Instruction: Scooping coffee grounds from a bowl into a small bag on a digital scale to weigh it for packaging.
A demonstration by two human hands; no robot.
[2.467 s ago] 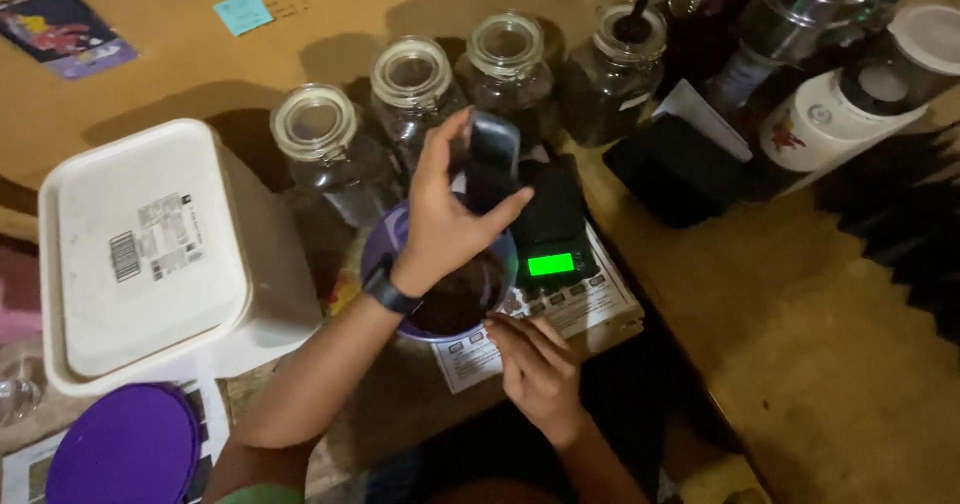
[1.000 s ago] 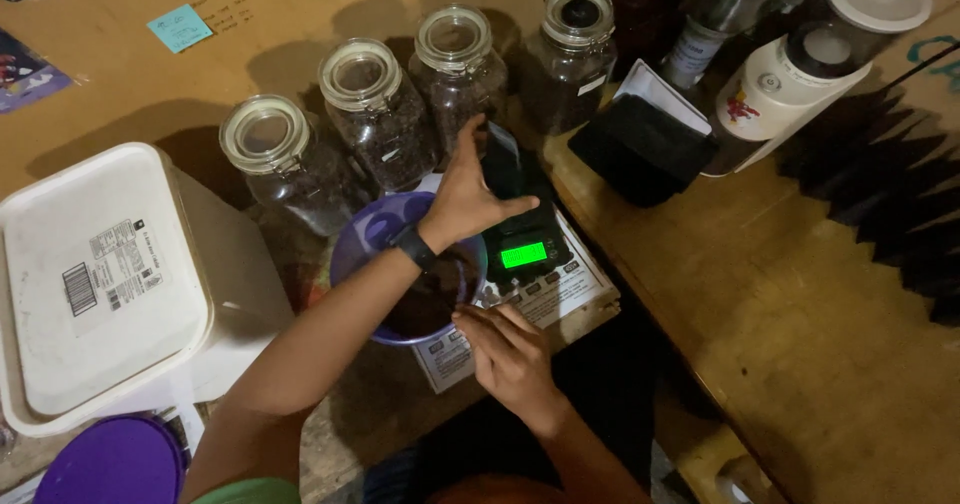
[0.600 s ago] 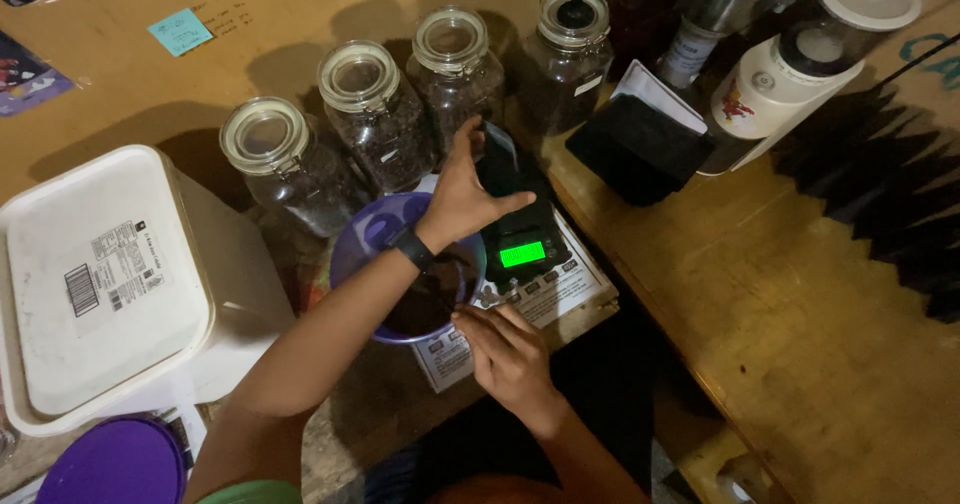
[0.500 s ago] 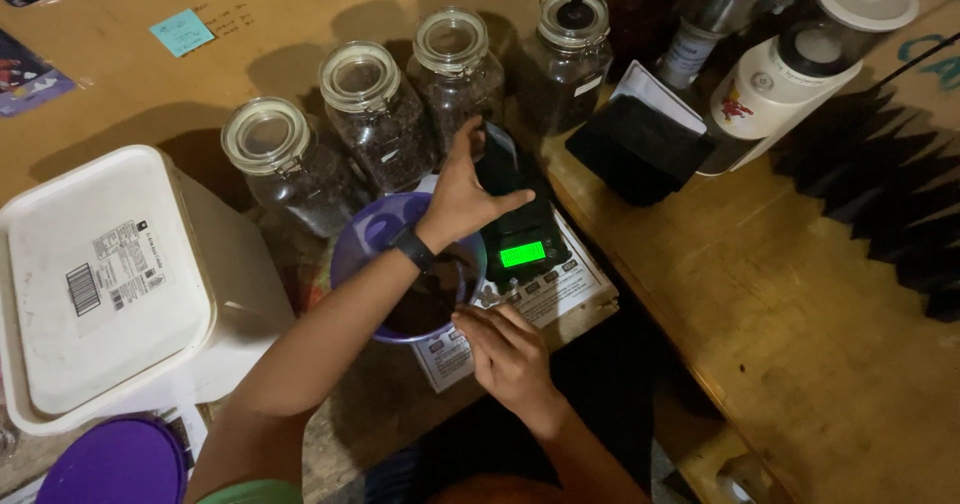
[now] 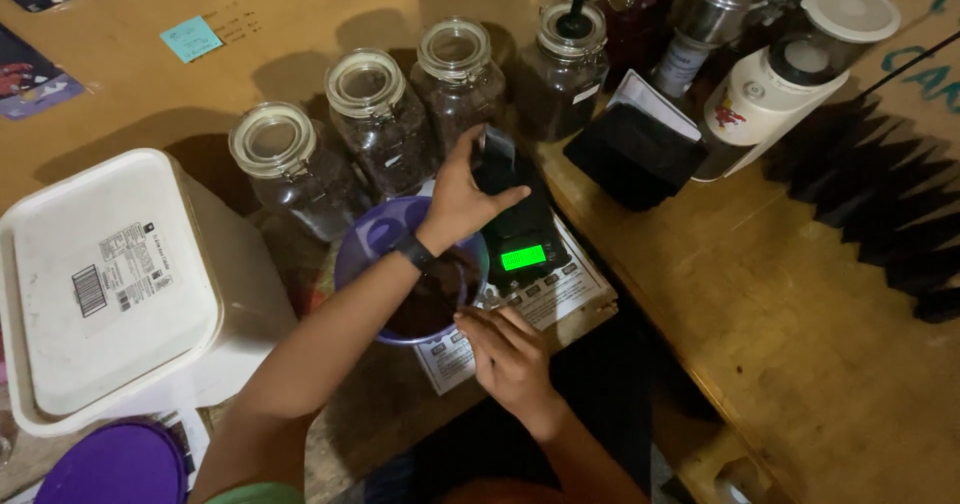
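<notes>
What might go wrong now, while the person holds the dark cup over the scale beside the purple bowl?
The left hand holds the dark cup tilted above the scale, so its contents might spill onto the lit display.

The purple bowl of dark grounds sits under the left forearm and near the table's edge; a bump may tip it.

The right hand works close to the bowl's rim and might knock it.

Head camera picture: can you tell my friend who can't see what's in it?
A person's left hand holds a small dark container over a black scale with a green screen. Their right hand rests beside a purple bowl, with glass jars behind.
</notes>
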